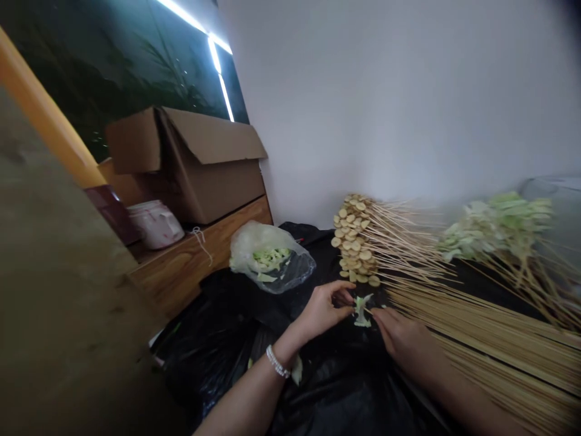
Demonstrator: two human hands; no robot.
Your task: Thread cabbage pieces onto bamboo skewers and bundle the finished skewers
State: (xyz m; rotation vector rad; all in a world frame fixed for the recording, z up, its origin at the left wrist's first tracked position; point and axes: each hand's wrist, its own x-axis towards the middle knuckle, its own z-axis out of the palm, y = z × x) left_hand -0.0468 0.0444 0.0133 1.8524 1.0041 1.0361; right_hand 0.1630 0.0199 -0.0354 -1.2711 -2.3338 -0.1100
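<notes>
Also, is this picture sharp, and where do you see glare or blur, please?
In the head view, a white light strip glares against the dark glass; the bamboo skewers and green leaf pieces at right look blurred; wide-angle distortion tilts the whole scene.

- No text, label, brand, number or sign can be read anywhere in the frame.
- The cardboard box (195, 175) at upper left shows no legible print.
- The white plastic tub (157, 225) left of centre has faint pinkish marks, too blurred to read.
- The bamboo skewers (490, 333) at lower right carry no readable marks.
</notes>
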